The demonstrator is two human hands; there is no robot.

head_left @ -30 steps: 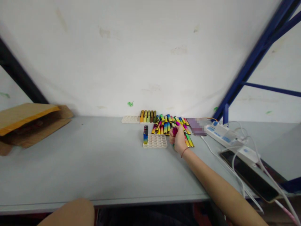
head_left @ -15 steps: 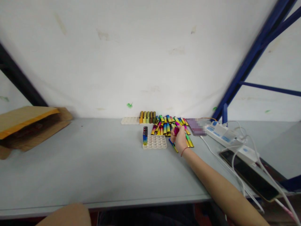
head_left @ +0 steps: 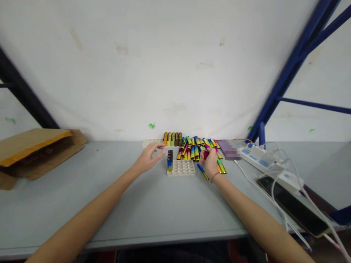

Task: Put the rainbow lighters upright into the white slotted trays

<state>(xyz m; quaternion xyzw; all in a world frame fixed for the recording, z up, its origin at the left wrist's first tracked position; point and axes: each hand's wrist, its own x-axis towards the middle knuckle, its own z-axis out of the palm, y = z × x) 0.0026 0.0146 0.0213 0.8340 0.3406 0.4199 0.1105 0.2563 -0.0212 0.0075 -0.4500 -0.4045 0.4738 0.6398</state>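
My right hand (head_left: 210, 162) is closed around a shiny magenta tube (head_left: 206, 154), at the near side of a heap of similar metallic tubes (head_left: 194, 150) in rainbow colours. Its fingers hide part of the tube. My left hand (head_left: 149, 157) hangs over the table with fingers apart and nothing in them, left of a white tray (head_left: 182, 168) with round pockets. A short row of blue-and-yellow tubes with dark tops (head_left: 170, 160) stands upright in that tray's left column. Loose tubes (head_left: 221, 166) lie by my right wrist.
Behind stands a block of upright yellow-to-brown tubes (head_left: 172, 138) beside a second pale tray (head_left: 150, 142). To the right are a purple flat object (head_left: 227, 148), a power strip (head_left: 263, 159), white cables and a phone (head_left: 293, 204). A brown paper bag (head_left: 41, 149) lies left.
My left hand has come into view and reached forward to the left of the tray. My right hand stays at the heap, still holding the magenta tube. The view has tilted slightly.
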